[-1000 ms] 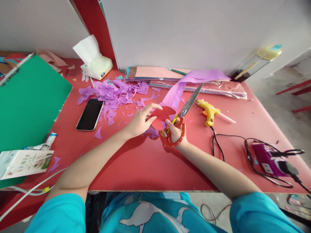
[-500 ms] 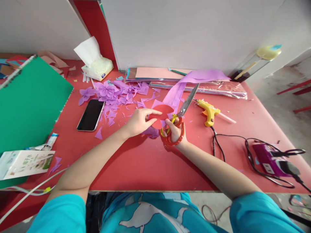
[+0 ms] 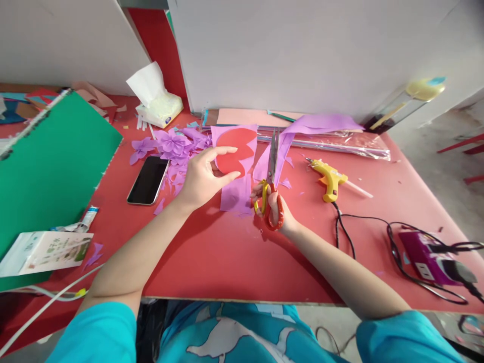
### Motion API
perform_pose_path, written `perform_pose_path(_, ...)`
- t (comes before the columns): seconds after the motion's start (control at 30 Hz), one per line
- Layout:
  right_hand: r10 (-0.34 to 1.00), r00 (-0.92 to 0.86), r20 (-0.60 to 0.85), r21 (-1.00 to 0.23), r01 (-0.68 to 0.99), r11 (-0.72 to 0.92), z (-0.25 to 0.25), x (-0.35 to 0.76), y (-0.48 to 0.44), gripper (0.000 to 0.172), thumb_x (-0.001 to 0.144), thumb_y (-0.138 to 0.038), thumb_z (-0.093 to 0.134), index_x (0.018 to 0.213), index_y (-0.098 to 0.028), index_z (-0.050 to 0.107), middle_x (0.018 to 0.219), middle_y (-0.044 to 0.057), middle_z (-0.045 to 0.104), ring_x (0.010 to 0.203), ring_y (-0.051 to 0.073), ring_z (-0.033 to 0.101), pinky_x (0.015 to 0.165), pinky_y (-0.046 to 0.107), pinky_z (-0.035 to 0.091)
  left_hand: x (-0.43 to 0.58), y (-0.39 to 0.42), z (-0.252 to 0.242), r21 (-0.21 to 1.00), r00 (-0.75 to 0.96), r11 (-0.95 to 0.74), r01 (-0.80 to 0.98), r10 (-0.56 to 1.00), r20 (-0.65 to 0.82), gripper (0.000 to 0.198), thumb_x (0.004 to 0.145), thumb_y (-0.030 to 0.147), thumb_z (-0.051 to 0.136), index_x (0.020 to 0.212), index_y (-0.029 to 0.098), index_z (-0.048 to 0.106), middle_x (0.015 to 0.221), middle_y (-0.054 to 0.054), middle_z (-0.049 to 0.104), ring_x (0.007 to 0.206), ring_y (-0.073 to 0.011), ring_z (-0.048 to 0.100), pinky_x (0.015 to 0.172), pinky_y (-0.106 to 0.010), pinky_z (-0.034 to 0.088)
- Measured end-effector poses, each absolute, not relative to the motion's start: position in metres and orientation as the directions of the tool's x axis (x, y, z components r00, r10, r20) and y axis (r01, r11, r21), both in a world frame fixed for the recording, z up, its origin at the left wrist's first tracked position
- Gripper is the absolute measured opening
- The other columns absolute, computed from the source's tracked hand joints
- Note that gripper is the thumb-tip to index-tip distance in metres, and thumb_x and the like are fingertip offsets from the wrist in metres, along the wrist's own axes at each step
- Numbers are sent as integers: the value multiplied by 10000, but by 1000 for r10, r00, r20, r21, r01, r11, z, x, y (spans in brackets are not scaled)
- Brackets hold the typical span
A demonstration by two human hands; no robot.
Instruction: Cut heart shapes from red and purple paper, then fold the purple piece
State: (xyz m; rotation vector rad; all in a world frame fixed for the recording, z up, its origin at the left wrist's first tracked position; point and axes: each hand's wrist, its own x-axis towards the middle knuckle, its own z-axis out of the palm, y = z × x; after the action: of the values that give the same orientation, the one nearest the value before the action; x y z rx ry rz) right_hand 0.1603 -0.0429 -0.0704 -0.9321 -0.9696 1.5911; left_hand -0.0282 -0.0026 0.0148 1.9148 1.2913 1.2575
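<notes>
Seemingly readying a cut, pinching red cutout [image 3: 242, 141] against purple paper [image 3: 235, 194] in left grip [image 3: 198, 176], left of glue gun [image 3: 328, 176], wrapping right grip [image 3: 284, 216] around scissors [image 3: 272, 174], likely needing steady trimming around the red cutout next.

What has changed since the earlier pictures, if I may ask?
The left hand has moved leftward and away from the person, carrying the red shape with purple paper behind it. The right hand is now apart from that shape, and the scissors it holds have swung left, pointing almost straight away from the person. The phone and glue gun stayed put.
</notes>
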Motion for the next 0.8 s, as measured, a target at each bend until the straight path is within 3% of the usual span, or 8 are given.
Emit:
perform_pose_path(0.23,963,-268,23,-972,-230,-41,-67,167,-57,613,667,-710,543,1073,-251,554,975,35,550,651,125,511,540,263,458,-27,-7,17,802,51,-416,429,897,439,423,670,185,714,1076,210,603,1134,-35,644,536,-39,486,530,-210,473)
perform_pose_path(0.33,942,-334,44,-995,-95,13,-64,168,-65,594,721,-700,482,1095,-241,544,1035,69,540,802,180,531,592,286,469,-26,-9,17,849,17,-365,382,921,389,445,678,188,706,1106,218,586,1141,-38,636,486,-17,458,457,-186,435)
perform_pose_path(0.53,894,-445,49,-998,-54,28,-58,158,-78,586,738,-693,467,1090,-226,504,994,72,514,845,206,510,694,347,471,-16,-16,18,919,-25,-306,250,946,322,438,660,162,699,1081,197,582,1164,-53,621,664,-73,599,511,-179,494)
perform_pose_path(0.7,895,-442,67,-996,-76,37,-57,151,-84,633,736,-734,423,1126,-239,484,1061,90,507,862,222,504,743,382,470,-9,-20,15,937,-50,-256,239,960,275,452,635,183,729,1065,206,592,1175,-53,618,601,-52,576,453,-165,473)
perform_pose_path(0.8,901,-429,67,-997,-73,39,-56,150,-85,648,731,-754,400,1120,-245,496,1017,81,513,839,218,508,733,377,473,-6,-20,11,937,-63,-270,220,955,290,452,629,183,732,1059,205,596,1168,-51,618,772,-111,628,542,-187,523)
